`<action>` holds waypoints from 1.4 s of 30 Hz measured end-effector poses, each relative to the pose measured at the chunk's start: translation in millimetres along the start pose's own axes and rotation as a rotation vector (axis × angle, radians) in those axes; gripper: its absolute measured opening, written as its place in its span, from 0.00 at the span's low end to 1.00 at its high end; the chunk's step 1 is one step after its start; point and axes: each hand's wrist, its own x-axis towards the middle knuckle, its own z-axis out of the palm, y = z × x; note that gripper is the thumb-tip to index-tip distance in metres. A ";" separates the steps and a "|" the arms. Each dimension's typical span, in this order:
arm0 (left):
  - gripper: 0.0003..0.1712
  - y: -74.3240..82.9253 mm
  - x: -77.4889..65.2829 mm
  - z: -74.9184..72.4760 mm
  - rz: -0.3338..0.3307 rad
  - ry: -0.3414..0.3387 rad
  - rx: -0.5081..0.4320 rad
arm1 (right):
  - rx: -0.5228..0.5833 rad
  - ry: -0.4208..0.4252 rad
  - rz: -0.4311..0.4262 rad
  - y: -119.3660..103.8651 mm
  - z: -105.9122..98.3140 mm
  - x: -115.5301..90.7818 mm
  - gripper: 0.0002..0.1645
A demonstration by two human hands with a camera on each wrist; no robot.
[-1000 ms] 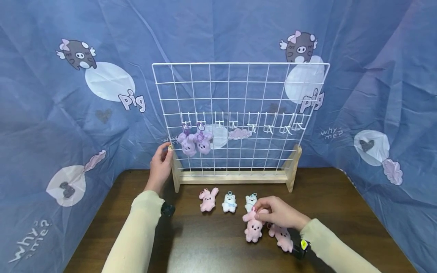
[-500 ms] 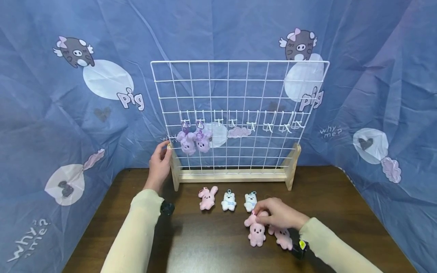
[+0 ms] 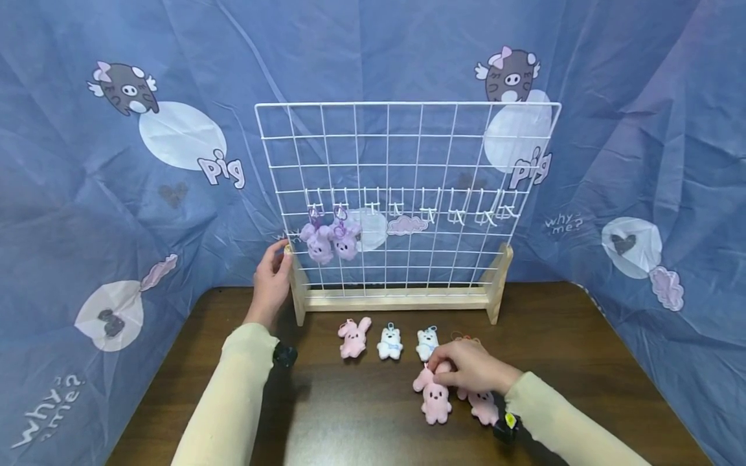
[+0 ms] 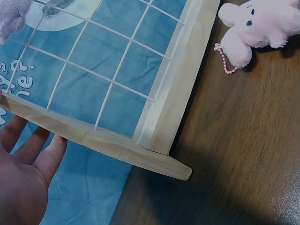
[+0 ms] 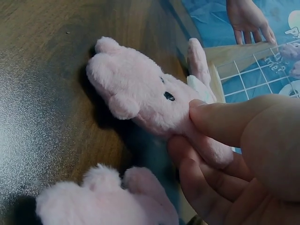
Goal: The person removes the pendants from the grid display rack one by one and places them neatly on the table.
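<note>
My right hand [image 3: 474, 366] pinches a pink bunny plush keychain [image 3: 436, 401] near its ears, above the table's right half. In the right wrist view, thumb and fingers hold the bunny plush [image 5: 136, 84] at the head. A second pink plush [image 3: 482, 408] lies partly under that hand. My left hand [image 3: 271, 285] holds the left wooden upright [image 3: 298, 285] of a white wire grid rack [image 3: 387, 165]. Seen from the left wrist, the fingers [image 4: 51, 157] touch the upright's outer side. Two purple plush keychains [image 3: 318, 246] hang from the leftmost hooks.
Several white hooks [image 3: 428, 213] hang along the grid to the right. Before the rack lie a pink bunny plush [image 3: 352, 340] and two white bear plushes, one at centre [image 3: 390, 343], one farther right [image 3: 427, 343]. Orange loops [image 3: 466, 337] show behind my right hand. Blue cloth [image 3: 192, 52] surrounds the table.
My right hand has shifted slightly down with the pink bunny plush, which swung a little right then back left. Orange loops now show behind the hand. My left hand stays on the upright.
</note>
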 end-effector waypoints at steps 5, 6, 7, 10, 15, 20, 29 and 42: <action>0.23 0.8 0.9 -0.8 0.002 0.002 -0.001 | -0.019 -0.021 0.001 -0.9 1.4 2.0 0.06; 0.23 1.0 1.1 -0.8 0.001 0.002 -0.002 | -0.020 -0.025 0.004 -1.0 1.4 2.3 0.06; 0.23 1.1 1.3 -0.9 0.001 0.002 -0.003 | -0.023 -0.026 0.008 -1.1 1.0 2.5 0.05; 0.23 1.4 1.8 -0.8 -0.002 0.002 -0.006 | -0.007 -0.031 0.017 -2.1 -1.9 2.5 0.04; 0.23 1.1 3.0 -1.0 0.006 0.007 -0.008 | 0.095 -0.050 0.032 -2.9 -10.2 1.5 0.03; 0.23 1.3 2.6 -1.4 0.002 0.008 -0.004 | 0.127 -0.026 0.028 0.0 -20.0 0.9 0.05; 0.23 1.1 0.2 -0.2 -0.017 0.000 -0.014 | 0.077 0.108 -0.006 2.2 -34.1 5.1 0.07; 0.22 3.8 -1.5 -0.8 -0.021 0.003 -0.015 | 0.139 0.247 0.047 -15.9 -43.4 39.3 0.20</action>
